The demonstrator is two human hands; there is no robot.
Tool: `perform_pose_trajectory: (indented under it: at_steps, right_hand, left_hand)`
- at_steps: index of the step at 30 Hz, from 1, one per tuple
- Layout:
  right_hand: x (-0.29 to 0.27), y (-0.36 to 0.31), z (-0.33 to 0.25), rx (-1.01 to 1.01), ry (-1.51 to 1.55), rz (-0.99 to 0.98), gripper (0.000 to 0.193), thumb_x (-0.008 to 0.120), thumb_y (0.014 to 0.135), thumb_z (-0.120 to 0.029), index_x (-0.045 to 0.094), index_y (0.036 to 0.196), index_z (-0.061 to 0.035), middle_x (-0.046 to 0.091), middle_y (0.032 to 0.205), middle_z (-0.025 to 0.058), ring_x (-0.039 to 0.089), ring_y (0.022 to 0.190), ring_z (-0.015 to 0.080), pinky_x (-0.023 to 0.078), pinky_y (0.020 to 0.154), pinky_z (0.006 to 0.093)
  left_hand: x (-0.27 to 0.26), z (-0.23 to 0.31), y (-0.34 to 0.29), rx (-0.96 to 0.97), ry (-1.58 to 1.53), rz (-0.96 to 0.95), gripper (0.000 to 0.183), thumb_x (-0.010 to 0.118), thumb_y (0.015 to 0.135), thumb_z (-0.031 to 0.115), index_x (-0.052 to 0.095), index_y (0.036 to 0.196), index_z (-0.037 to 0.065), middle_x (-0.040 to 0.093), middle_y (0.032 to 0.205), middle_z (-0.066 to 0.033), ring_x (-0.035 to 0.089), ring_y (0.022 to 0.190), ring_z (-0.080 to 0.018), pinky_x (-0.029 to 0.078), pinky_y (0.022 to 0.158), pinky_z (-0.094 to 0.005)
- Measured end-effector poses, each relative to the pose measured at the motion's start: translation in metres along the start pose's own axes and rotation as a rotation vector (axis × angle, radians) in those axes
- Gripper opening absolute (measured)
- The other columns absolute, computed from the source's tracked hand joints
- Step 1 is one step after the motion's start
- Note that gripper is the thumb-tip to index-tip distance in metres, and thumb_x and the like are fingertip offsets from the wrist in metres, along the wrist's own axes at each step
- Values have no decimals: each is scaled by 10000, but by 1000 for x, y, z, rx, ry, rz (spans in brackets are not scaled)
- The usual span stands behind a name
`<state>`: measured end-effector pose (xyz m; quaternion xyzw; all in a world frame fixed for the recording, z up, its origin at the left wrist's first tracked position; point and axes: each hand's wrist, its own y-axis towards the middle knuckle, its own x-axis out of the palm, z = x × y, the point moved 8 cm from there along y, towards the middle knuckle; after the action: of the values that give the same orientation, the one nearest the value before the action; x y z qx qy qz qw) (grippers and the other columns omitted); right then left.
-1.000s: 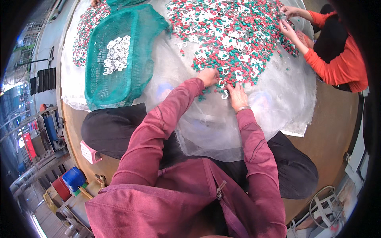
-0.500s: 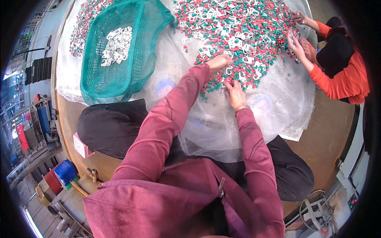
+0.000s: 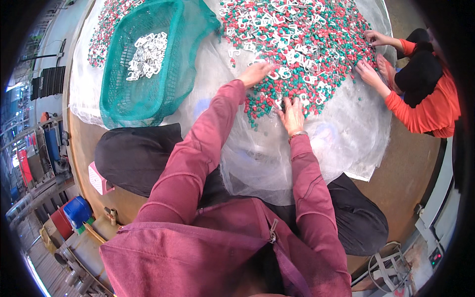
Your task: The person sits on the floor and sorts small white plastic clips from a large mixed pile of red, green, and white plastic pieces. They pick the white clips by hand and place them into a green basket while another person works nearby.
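Work here looks only partly done, as we judge it. In the green basket (image 3: pixel 115 101) at our left lies a batch of white hooks (image 3: pixel 147 56), gathered together, so that much seems set apart. Far more seems left: many other such hooks are scattered through the large heap (image 3: pixel 297 45) in front of us, mixed with small red and green pieces (image 3: pixel 260 100) on the pale sheet (image 3: pixel 346 131). A smaller mixed heap (image 3: pixel 102 42) lies on the basket's far left side.

Our left hand (image 3: pixel 254 75) reaches over the large heap's left edge, its fingers bent and their tips near some white hooks; whether they pinch one, we cannot tell. Our right hand (image 3: pixel 293 119) is at the near edge, thumb standing apart from the fingers, with nothing clearly held. Around that near tip we see mostly red and green, so it looks closest to finished. At the heap's right edge, a co-worker's hands (image 3: pixel 367 73) are also among the pieces; what they hold is too small to tell.
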<state>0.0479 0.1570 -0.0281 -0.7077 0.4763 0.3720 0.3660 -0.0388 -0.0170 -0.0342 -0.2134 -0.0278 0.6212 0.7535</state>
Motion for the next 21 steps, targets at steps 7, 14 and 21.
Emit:
perform_pose_trajectory:
  at_steps: [7, 14, 21]
  right_hand:
    - [13, 15, -21, -88, -70, -31, 381, 692, 730, -131, 513, 1057, -51, 441, 1043, 152, 453, 1035, 340, 482, 763, 438]
    - [20, -7, -41, -180, -46, 66, 428, 625, 750, -76, 498, 1158, -49, 472, 1091, 148, 461, 1048, 326, 416, 869, 434]
    - [29, -5, -24, -180, 165, 9, 212, 624, 718, -7, 559, 920, -13, 581, 900, 168, 540, 900, 364, 428, 832, 414]
  left_hand:
    - [-65, 26, -25, -88, -989, 135, 178, 586, 872, 247, 568, 956, 91, 623, 860, -72, 621, 674, -157, 523, 531, -267]
    - [-56, -15, -1, -194, 609, 355, 636, 741, 704, 425, 522, 1095, -26, 599, 998, -218, 607, 898, -368, 485, 810, -410]
    - [-7, -31, 4, -127, 757, 55, 531, 712, 723, 403, 591, 1110, 60, 574, 1097, -204, 590, 959, -338, 462, 852, -392]
